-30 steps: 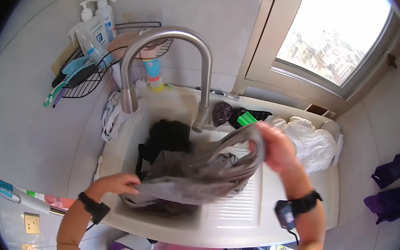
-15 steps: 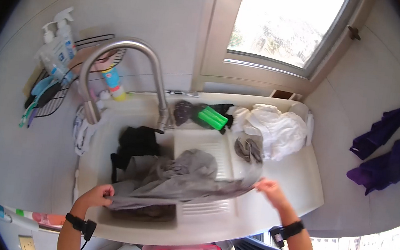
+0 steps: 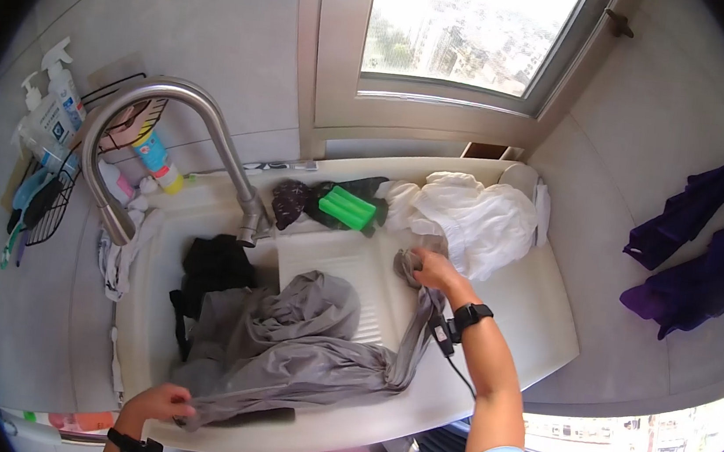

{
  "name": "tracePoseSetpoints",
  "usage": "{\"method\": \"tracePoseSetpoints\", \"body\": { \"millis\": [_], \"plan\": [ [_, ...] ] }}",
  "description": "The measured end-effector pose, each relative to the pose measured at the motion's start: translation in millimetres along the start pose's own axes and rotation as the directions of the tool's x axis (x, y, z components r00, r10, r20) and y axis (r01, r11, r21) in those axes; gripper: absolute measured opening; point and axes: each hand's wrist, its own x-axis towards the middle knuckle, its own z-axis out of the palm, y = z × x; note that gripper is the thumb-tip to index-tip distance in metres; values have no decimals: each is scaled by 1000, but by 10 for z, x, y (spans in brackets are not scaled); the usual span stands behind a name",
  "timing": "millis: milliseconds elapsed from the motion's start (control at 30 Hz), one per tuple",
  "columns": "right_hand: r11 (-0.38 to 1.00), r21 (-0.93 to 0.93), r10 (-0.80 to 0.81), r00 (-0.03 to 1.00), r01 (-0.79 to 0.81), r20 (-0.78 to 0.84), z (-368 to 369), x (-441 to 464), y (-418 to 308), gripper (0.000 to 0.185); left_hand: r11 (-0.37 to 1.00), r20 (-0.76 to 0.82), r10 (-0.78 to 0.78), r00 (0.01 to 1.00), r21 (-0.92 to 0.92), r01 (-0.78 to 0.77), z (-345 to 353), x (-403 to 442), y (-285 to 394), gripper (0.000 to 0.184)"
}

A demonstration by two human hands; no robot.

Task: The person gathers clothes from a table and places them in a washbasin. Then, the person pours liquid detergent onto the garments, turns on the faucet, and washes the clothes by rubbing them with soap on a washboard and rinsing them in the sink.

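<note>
A wet-looking grey garment (image 3: 303, 365) lies bunched across the white sink (image 3: 537, 324), partly over its ribbed washboard (image 3: 336, 259). At the sink's front left, my left hand (image 3: 162, 403) is closed on the garment's edge, slightly blurred. My right hand (image 3: 438, 274) is closed on grey cloth near the white laundry at the back right; a twisted strip of the garment runs up beneath it. Whether its fingers hold that strip or the smaller grey piece (image 3: 404, 266) there is hard to tell. Black cloth (image 3: 211, 272) sits in the basin behind the garment.
A curved metal faucet (image 3: 186, 93) arches over the basin's left. Along the back ledge are a green soap bar (image 3: 347, 209) on dark cloth and piled white laundry (image 3: 473, 216). A wire rack (image 3: 50, 211) holds bottles. Purple cloths (image 3: 693, 270) hang on the right wall.
My right hand has moved from the sink's front right up and back to the smaller grey piece. The garment, stretched between both hands before, now lies slack. The camera view has shifted.
</note>
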Motion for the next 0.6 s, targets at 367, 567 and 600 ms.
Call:
{"method": "tracePoseSetpoints", "body": {
  "millis": [367,567,600],
  "plan": [
    [708,686,304,949,-169,-80,-871,-1431,1450,24,650,-806,202,557,-315,-692,-512,-239,-155,17],
    [536,723,329,897,-435,296,-830,-2117,1558,41,803,-715,225,662,-249,-541,-520,53,-321,16],
    [562,620,402,836,-547,373,-775,-2121,1637,44,820,-703,227,674,-236,-521,-522,56,-332,17]
  ]
}}
